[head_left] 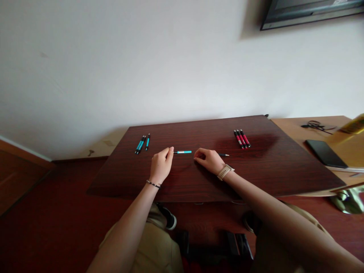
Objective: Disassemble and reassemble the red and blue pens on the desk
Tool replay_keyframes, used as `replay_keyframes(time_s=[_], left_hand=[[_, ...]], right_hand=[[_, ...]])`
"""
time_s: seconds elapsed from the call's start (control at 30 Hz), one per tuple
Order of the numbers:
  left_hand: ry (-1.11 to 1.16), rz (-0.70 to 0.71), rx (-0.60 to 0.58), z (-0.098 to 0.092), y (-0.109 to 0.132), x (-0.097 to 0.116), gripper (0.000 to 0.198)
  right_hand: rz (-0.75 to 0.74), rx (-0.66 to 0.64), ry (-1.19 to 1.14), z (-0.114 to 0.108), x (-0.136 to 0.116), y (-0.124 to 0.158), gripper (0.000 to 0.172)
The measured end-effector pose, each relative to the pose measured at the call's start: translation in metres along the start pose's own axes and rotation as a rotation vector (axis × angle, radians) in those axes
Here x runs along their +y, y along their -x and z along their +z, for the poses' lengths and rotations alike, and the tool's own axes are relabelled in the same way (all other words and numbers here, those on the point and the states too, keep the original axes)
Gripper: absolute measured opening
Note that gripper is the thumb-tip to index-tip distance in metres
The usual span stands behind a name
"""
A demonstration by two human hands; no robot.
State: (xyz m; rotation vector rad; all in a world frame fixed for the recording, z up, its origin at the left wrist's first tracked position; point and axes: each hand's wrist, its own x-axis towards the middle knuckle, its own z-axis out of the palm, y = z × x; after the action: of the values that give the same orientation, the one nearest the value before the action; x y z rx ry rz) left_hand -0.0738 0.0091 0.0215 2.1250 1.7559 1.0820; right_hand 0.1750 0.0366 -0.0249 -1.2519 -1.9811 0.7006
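Observation:
My left hand [162, 165], with a dark beaded bracelet at the wrist, is closed in a pinch on one end of a teal pen [184, 152]. The teal barrel points right, towards my other hand. My right hand [209, 160], wearing a light watch band, rests low over the table with thumb and fingertips curled together. Whatever lies in that pinch is too small or hidden to make out. Behind its knuckles shows a dark pen piece with a silver tip [224, 154], partly covered by the hand; whether it is held cannot be told.
Several more pens lie on the dark wooden table [182, 132]: teal pens [141, 145] at left, red-pink pens [241, 139] at right. A lighter desk [287, 127] adjoins on the right, bearing a black phone [325, 153] and a cable [317, 126]. A screen [309, 15] hangs on the wall.

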Motion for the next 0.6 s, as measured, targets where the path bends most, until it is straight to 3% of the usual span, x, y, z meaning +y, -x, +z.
replay_keyframes(time_s=[0.23, 0.6], left_hand=[[-0.009, 0.02, -0.028, 0.002, 0.001, 0.0, 0.048], [-0.053, -0.003, -0.07, 0.004, 0.002, 0.003, 0.048]], right_hand=[[-0.165, -0.007, 0.128, -0.001, 0.003, 0.0, 0.003], [-0.172, 0.011, 0.214, -0.002, 0.015, 0.001, 0.008]])
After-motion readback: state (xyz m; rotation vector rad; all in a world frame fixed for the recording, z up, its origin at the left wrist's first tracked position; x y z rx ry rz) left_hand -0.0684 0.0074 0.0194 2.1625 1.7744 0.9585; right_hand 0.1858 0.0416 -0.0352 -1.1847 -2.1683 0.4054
